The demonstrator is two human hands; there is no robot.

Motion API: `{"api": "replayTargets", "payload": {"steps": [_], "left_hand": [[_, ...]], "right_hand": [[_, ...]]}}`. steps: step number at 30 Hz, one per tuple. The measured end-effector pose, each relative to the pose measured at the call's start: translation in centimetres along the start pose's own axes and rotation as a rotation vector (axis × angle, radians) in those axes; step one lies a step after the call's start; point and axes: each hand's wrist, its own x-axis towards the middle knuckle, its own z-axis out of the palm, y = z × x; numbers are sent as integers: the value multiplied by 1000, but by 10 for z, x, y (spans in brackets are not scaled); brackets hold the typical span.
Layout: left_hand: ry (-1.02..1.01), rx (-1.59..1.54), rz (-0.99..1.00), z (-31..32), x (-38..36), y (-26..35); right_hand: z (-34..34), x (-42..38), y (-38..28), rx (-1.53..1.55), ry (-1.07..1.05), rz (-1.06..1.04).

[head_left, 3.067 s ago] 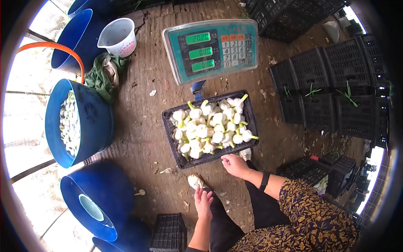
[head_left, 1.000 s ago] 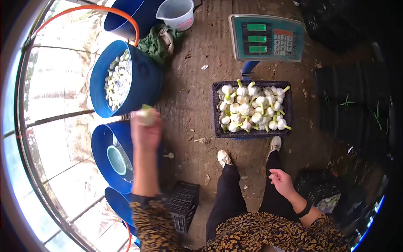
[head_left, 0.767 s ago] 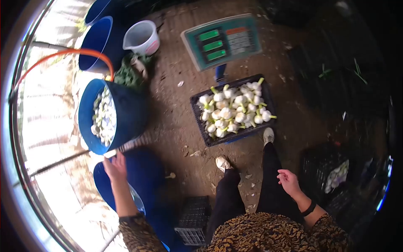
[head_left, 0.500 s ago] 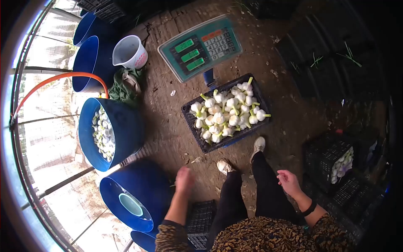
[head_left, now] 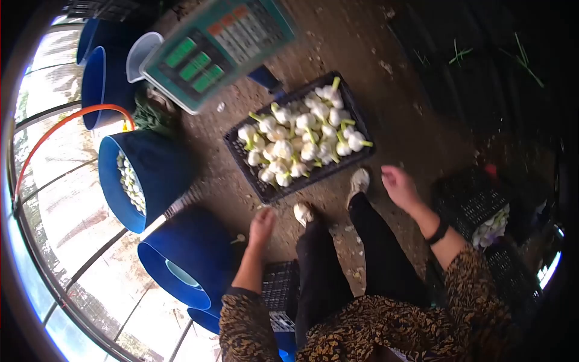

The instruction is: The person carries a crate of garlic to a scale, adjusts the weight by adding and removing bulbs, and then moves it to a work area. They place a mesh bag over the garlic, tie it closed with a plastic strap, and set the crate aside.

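A black plastic crate [head_left: 269,196] full of white garlic bulbs [head_left: 307,139] with short green stems stands ahead of my feet, on a weighing scale whose post and display [head_left: 220,51] rise behind it. My left hand [head_left: 263,224] hangs in the air short of the crate's near left corner, touching nothing; its fingers are loosely bent and slightly blurred. My right hand [head_left: 399,186], a dark band on its wrist, hovers off the crate's near right corner. Its fingers are half bent and no object shows in them.
Along the left wall stand blue barrels, one [head_left: 151,175] holding garlic, another [head_left: 187,259] with a pale round thing inside. An orange hose [head_left: 72,114] arches over them. A white bucket [head_left: 140,57] stands behind the display. Black crates [head_left: 467,202] are at right, another [head_left: 280,286] by my left leg.
The view has shifted, with the crate and display now lower-left or closer. Both my hands have risen in view toward the crate's near side. Neither has taken hold of anything visible.
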Motion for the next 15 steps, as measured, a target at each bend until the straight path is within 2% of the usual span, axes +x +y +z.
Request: {"api": "replayTargets", "payload": {"steps": [2, 3, 5, 6, 7, 8, 9, 10, 12, 13, 14, 15], "left_hand": [[88, -116, 122, -6, 29, 4], [136, -125, 189, -8, 42, 0], [174, 29, 72, -20, 70, -10], [350, 256, 71, -21, 87, -19], [391, 226, 44, -16, 82, 10], [493, 199, 69, -12, 101, -8], [598, 168, 107, -9, 125, -22], [587, 180, 114, -13, 139, -23], [190, -166, -150, -21, 159, -17], [176, -152, -147, -19, 169, -21], [213, -222, -74, -18, 173, -24], [249, -293, 5, -17, 178, -29]], "right_hand": [[3, 38, -4, -90, -24, 99], [12, 56, 6, -134, 51, -12], [28, 95, 22, -200, 117, -49], [40, 115, 24, -226, 157, -37], [48, 133, 17, -236, 132, 55], [60, 152, 26, -252, 169, -2], [67, 169, 23, -208, 111, 66], [70, 183, 17, -165, 54, 136], [74, 204, 12, -181, -10, 134], [78, 212, 17, -194, -78, 117], [84, 215, 27, -188, -71, 140], [87, 218, 37, -152, -12, 57]]}}
